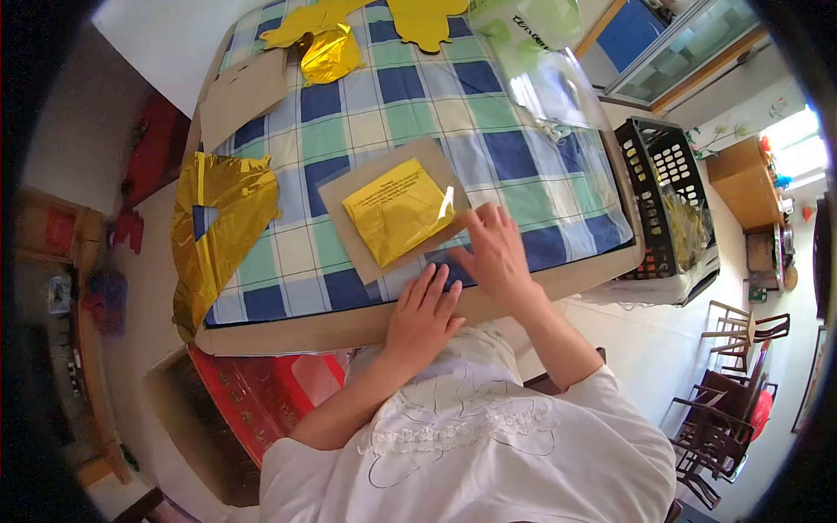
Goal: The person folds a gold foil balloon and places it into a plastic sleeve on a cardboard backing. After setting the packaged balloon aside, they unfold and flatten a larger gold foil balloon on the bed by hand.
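A flat clear packet (397,209) with yellow folded foil and brown card inside lies on the checked cloth, tilted to the table edge. My left hand (425,314) rests palm down at the table's near edge, just below the packet, fingers spread and holding nothing. At the packet's lower right corner is my right hand (495,248), its fingers apart and slightly blurred. Its fingertips are at or just over the packet's edge; whether they touch it I cannot tell.
Gold foil (222,218) hangs over the left edge, near a brown card (244,96). Yellow pieces (427,22) and crumpled foil (331,54) lie at the back. Clear plastic bags (549,87) sit back right. A black crate (667,200) stands right of the table.
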Demonstrator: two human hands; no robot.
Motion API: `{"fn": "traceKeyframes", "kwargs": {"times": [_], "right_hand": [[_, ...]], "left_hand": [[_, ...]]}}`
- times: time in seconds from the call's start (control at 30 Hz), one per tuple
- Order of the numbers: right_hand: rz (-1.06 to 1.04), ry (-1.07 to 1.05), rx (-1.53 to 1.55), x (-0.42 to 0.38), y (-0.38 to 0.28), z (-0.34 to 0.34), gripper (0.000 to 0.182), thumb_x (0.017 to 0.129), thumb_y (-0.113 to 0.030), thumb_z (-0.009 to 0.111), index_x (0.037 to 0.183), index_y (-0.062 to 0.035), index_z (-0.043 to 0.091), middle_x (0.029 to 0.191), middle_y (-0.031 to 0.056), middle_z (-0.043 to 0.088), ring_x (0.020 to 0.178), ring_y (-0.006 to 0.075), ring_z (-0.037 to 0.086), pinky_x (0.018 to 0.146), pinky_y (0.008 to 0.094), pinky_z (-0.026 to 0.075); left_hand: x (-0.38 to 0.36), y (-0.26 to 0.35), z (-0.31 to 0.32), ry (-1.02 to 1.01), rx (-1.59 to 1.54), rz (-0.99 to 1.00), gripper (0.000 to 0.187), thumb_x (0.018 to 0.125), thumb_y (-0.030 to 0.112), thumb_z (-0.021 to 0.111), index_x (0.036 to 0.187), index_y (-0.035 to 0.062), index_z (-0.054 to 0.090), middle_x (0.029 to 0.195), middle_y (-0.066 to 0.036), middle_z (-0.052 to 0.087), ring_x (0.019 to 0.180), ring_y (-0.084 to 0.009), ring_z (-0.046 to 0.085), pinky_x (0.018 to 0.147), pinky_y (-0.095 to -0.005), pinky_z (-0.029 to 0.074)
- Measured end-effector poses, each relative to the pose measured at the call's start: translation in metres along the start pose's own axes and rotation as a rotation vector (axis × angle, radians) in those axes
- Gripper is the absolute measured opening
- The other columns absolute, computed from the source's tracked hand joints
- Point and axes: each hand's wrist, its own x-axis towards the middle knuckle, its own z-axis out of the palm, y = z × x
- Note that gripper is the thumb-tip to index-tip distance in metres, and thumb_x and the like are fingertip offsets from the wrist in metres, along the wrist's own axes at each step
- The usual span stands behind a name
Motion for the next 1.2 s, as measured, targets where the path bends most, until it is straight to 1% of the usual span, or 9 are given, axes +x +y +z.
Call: {"fn": "traceKeyframes", "kwargs": {"times": [0.07,0.17,0.3,0.33,0.47,0.57,0.67,0.87,1.2], "right_hand": [[0.068,0.005,-0.117,0.005,-0.005,-0.009,0.041,0.071,-0.018,0.076,0.106,-0.0116,0.056,0.1,0.0081,0.052,0.097,0.0283,0.051,0.082,0.0416,0.04],[0.05,-0.006,-0.121,0.007,-0.007,-0.025,0.041,0.071,-0.018,0.077,0.106,-0.0125,0.056,0.099,0.0062,0.053,0.098,0.0272,0.051,0.081,0.0408,0.04],[-0.101,-0.098,-0.157,0.009,0.003,-0.004,0.037,0.074,-0.021,0.076,0.105,-0.013,0.056,0.097,0.0065,0.055,0.098,0.0262,0.053,0.082,0.0408,0.04],[-0.045,-0.157,-0.172,0.006,0.005,-0.005,0.034,0.077,-0.022,0.073,0.105,-0.0126,0.057,0.093,0.0069,0.059,0.095,0.0262,0.057,0.081,0.0406,0.04],[-0.06,-0.199,-0.218,-0.011,0.01,-0.013,0.031,0.08,-0.026,0.071,0.105,-0.0123,0.06,0.086,0.0054,0.064,0.089,0.0258,0.061,0.077,0.0392,0.041],[-0.059,-0.232,-0.2,-0.018,0.01,-0.017,0.028,0.08,-0.025,0.07,0.103,-0.0122,0.06,0.087,0.005,0.062,0.091,0.025,0.06,0.078,0.0396,0.041],[-0.142,-0.003,-0.1,0.0,0.002,-0.007,0.027,0.078,-0.023,0.07,0.101,-0.0126,0.06,0.089,0.0042,0.058,0.093,0.0236,0.057,0.08,0.0394,0.039],[-0.426,-0.125,-0.136,0.029,-0.018,0.022,0.023,0.074,-0.018,0.068,0.093,-0.0118,0.057,0.089,0.0047,0.052,0.09,0.0229,0.051,0.082,0.038,0.037],[-0.316,-0.051,-0.053,0.034,-0.021,0.028,0.022,0.075,-0.017,0.067,0.094,-0.0123,0.057,0.089,0.0058,0.052,0.091,0.0239,0.052,0.082,0.0392,0.038]], "left_hand": [[0.0,-0.001,0.001,-0.003,-0.001,-0.004,0.052,0.08,0.03,0.069,0.124,0.0075,0.054,0.137,-0.016,0.046,0.129,-0.0316,0.043,0.103,-0.0486,0.036],[0.002,-0.002,0.003,0.003,-0.043,-0.009,0.05,0.079,0.028,0.069,0.123,0.0079,0.055,0.135,-0.015,0.048,0.127,-0.0299,0.044,0.102,-0.0482,0.037],[0.004,-0.017,-0.001,0.011,-0.045,0.035,0.041,0.08,0.026,0.069,0.116,0.0086,0.059,0.132,-0.012,0.052,0.126,-0.0279,0.046,0.097,-0.0449,0.039],[0.003,-0.022,-0.002,0.023,-0.031,0.043,0.039,0.08,0.025,0.069,0.114,0.0087,0.06,0.13,-0.012,0.054,0.125,-0.0275,0.047,0.095,-0.0439,0.04],[-0.004,-0.03,-0.01,0.093,-0.031,-0.064,0.041,0.079,0.022,0.07,0.116,0.0086,0.059,0.129,-0.01,0.055,0.123,-0.0284,0.048,0.097,-0.045,0.037],[-0.001,-0.027,-0.007,0.155,0.018,-0.079,0.042,0.08,0.024,0.069,0.117,0.0084,0.059,0.131,-0.011,0.053,0.124,-0.0286,0.047,0.098,-0.0459,0.037],[0.007,-0.021,0.0,0.1,0.021,-0.059,0.044,0.08,0.026,0.069,0.119,0.0079,0.058,0.132,-0.013,0.052,0.126,-0.0293,0.046,0.099,-0.048,0.036],[0.003,-0.022,0.009,0.043,0.027,-0.034,0.042,0.08,0.028,0.069,0.114,0.0054,0.057,0.129,-0.014,0.052,0.127,-0.0306,0.044,0.103,-0.0536,0.033],[0.005,-0.022,-0.002,-0.015,-0.017,-0.045,0.04,0.082,0.026,0.067,0.115,0.0061,0.058,0.126,-0.014,0.053,0.126,-0.0321,0.043,0.106,-0.0546,0.031]]}}
